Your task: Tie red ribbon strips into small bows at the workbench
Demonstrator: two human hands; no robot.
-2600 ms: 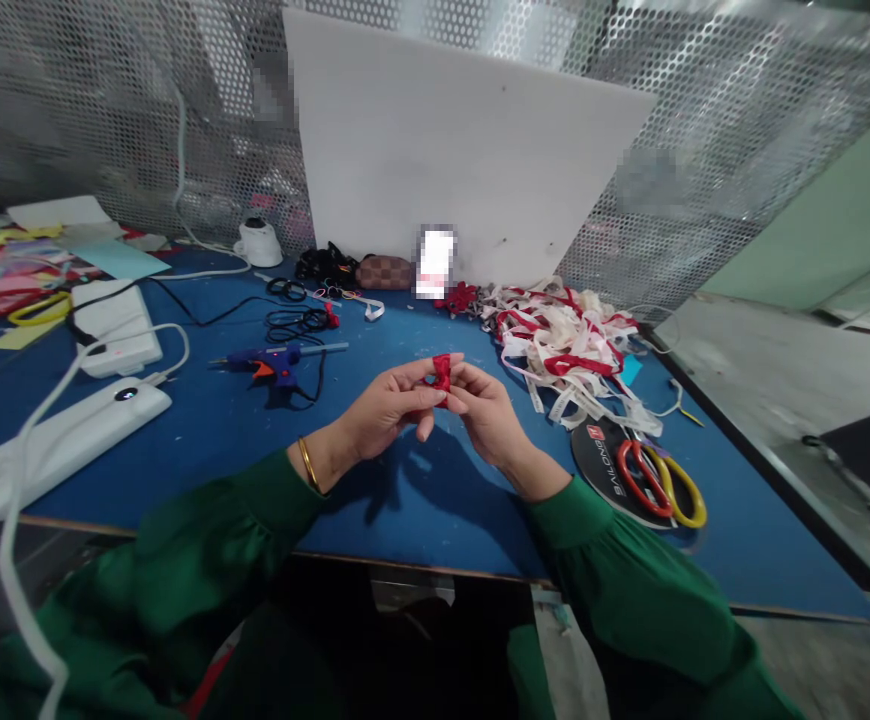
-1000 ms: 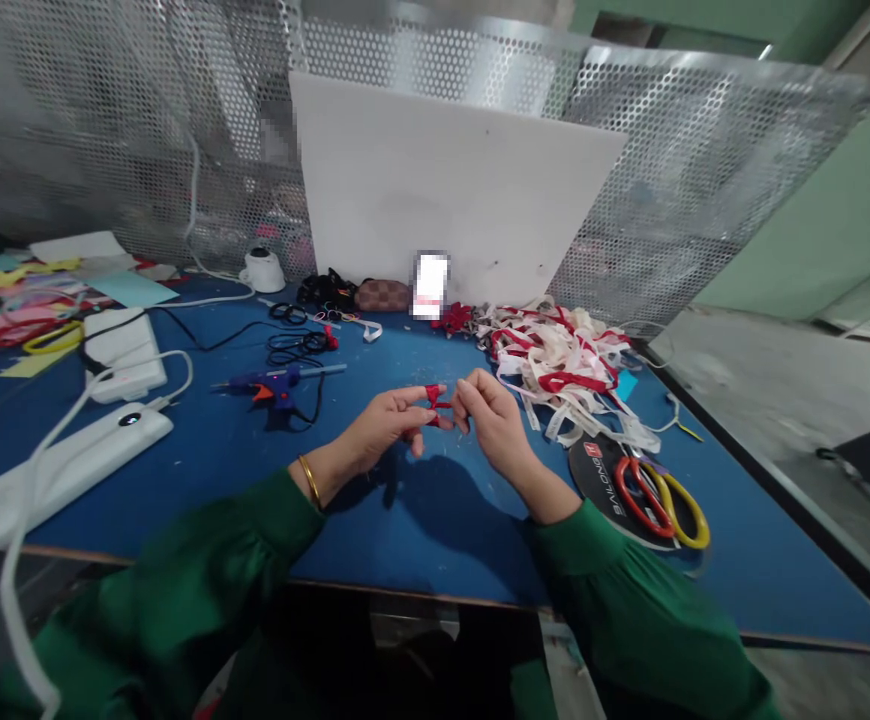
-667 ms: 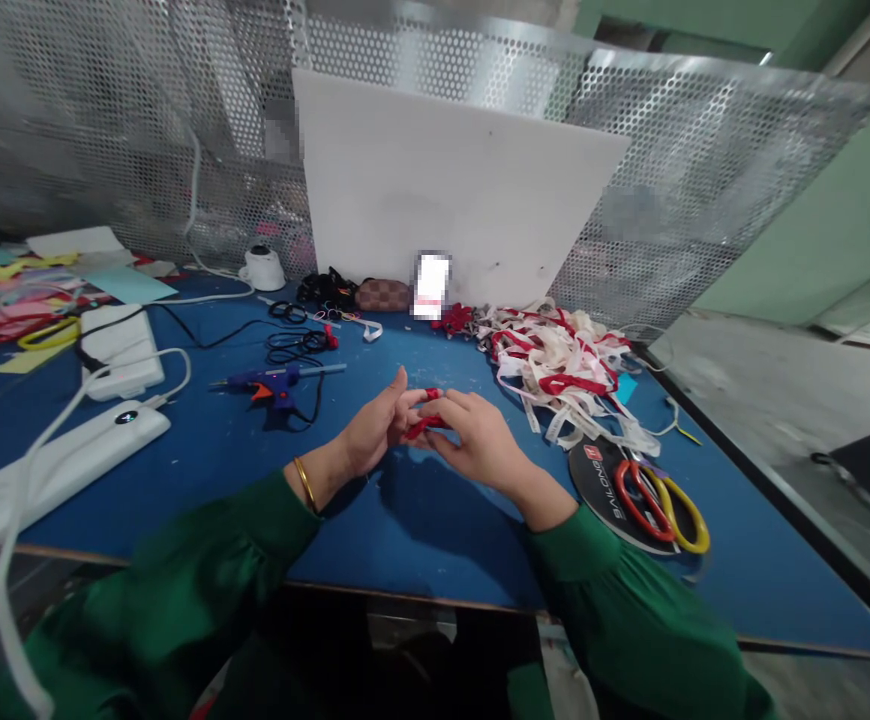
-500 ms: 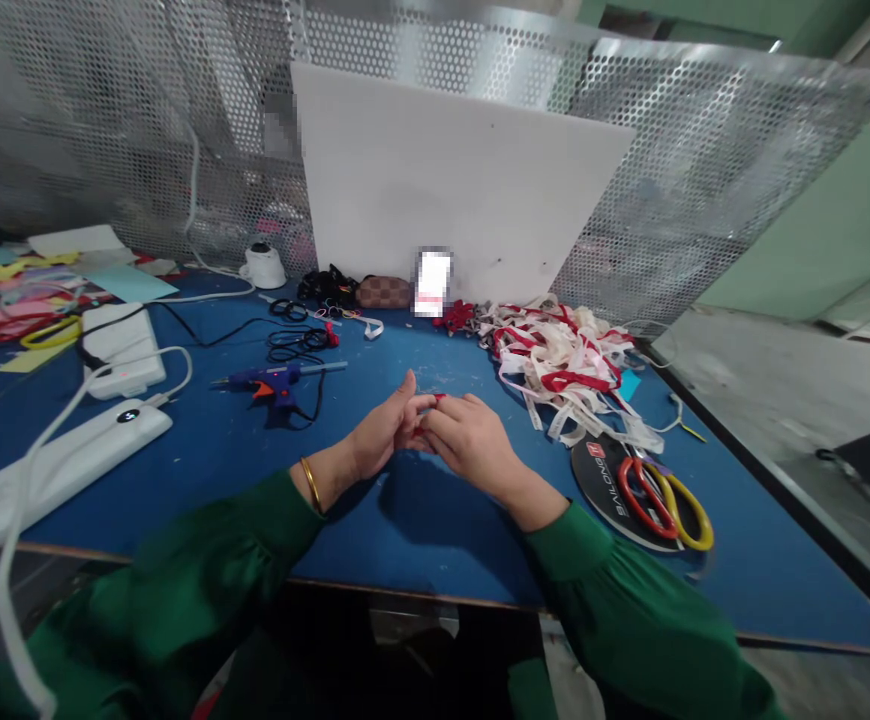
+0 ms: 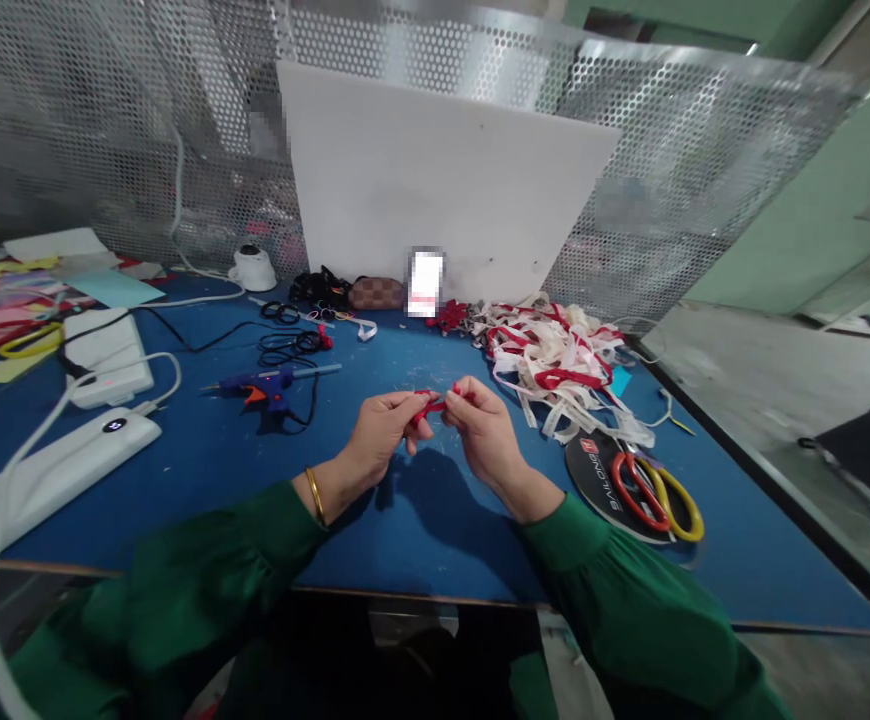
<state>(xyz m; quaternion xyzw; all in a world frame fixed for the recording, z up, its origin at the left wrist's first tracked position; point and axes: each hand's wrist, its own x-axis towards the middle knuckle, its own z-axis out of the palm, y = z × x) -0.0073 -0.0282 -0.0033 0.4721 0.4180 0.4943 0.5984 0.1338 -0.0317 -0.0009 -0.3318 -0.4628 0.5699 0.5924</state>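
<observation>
A small red ribbon piece (image 5: pixel 436 407) is stretched between my two hands above the blue table, near its middle. My left hand (image 5: pixel 384 432) pinches one part of it between thumb and fingers. The other end is pinched by my right hand (image 5: pixel 483 430), close beside the left. Several ribbons in red, white and pale pink lie in a tangled pile (image 5: pixel 555 350) behind and to the right. A dark red bunch (image 5: pixel 452 317) sits at the left edge of that pile.
To the left lie a blue glue gun (image 5: pixel 266 388), a white power strip (image 5: pixel 67 470) and a white box (image 5: pixel 109 360). Scissors with red and yellow handles (image 5: pixel 639 492) rest on a black disc (image 5: pixel 592 480) at the right. A white board (image 5: pixel 442 180) stands behind.
My hands have drawn slightly apart, and the red ribbon now shows between them. My left thumb, raised before, has come down onto it. The view has shifted slightly.
</observation>
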